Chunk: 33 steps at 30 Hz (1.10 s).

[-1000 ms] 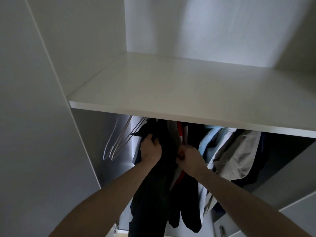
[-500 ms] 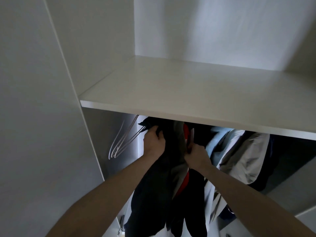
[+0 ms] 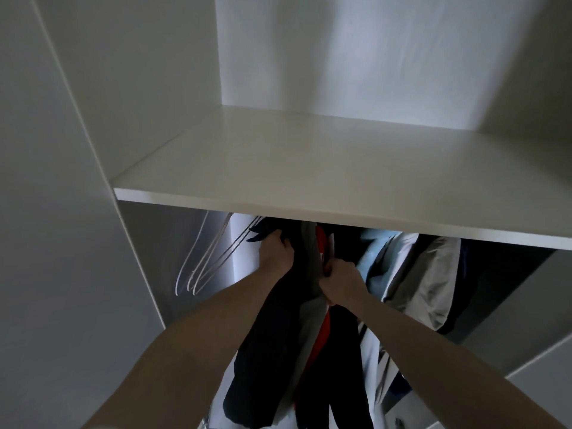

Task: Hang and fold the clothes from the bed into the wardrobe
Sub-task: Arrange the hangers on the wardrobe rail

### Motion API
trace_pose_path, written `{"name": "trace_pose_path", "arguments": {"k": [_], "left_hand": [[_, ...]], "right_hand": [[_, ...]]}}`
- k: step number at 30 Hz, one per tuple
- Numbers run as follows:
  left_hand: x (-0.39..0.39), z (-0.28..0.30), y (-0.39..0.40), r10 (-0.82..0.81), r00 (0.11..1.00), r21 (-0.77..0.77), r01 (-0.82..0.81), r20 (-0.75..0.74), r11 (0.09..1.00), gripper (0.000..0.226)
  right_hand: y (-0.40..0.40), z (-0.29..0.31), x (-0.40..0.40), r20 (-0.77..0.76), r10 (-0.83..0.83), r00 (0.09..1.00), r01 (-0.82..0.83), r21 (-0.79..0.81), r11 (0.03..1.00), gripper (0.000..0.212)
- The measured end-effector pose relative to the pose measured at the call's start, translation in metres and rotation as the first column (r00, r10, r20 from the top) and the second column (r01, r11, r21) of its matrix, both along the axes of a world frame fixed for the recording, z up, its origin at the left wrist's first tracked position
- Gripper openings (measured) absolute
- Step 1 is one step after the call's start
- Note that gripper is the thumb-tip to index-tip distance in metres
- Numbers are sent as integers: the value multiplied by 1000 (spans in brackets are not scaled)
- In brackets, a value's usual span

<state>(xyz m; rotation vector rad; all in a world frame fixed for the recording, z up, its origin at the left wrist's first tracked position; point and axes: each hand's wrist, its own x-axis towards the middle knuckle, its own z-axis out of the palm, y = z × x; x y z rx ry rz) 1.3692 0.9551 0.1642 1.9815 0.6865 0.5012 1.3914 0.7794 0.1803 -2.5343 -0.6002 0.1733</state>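
Both arms reached up under the white shelf [image 3: 309, 168] of the wardrobe. L hand [image 3: 276, 253] had its fingers curled round the top of a black garment [image 3: 269, 351], gripping it near the shoulder, right below the shelf edge; that garment hung straight down from the hand along the inner side of the L forearm. R hand [image 3: 340, 281] was fisted just beside it, to the R and a bit lower, pinching dark fabric w/ a red garment [image 3: 322, 246] showing immediately above the knuckles and again as a red strip below the wrist; exactly which piece the fingers closed on couldn't be told. A grey layer sat between the two hands. To the L of the L hand, well apart from it, several bare white hangers [image 3: 204, 261] dangled at a slant against the side wall. To the R of the R hand, near it, hung a pale blue shirt [image 3: 376, 255], then a grey-white jacket [image 3: 427, 280], then dark clothes further R in shadow. The rail itself was hidden behind the shelf. No brand, label or writing was readable anywhere; too dim.
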Motion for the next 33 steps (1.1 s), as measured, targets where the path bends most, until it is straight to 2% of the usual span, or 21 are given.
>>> {"name": "trace_pose_path", "arguments": {"k": [9,12,15,17,20,23,27,33], "left_hand": [[-32,-12,-9,-184,982,-95,179,-50,979,46],[-56,-17,8,-117,993,-101,117,9,988,39],[-77,-15,40,108,993,19,-109,45,994,27],[-90,-10,63,187,981,162,-177,-48,971,42],[-102,-3,86,203,928,384,-73,-311,921,67],[-100,-2,88,226,906,419,-60,-358,906,75],[-97,-2,88,237,892,421,-58,-386,905,72],[-96,-5,92,198,898,428,-12,-393,904,40]], "right_hand": [[-7,-5,-2,-1,-3,1000,3,33,999,29],[-5,-8,-7,-4,3,1000,-3,42,999,26],[-2,-9,-17,-25,9,1000,-9,18,1000,20],[1,-9,-25,-35,17,999,-16,27,1000,15],[9,-9,-37,-47,47,998,-44,66,997,12],[15,-8,-48,-44,62,997,-57,110,992,10],[13,-11,-62,-35,56,998,-47,216,975,14],[10,-15,-85,2,-1,1000,0,303,953,12]]}}
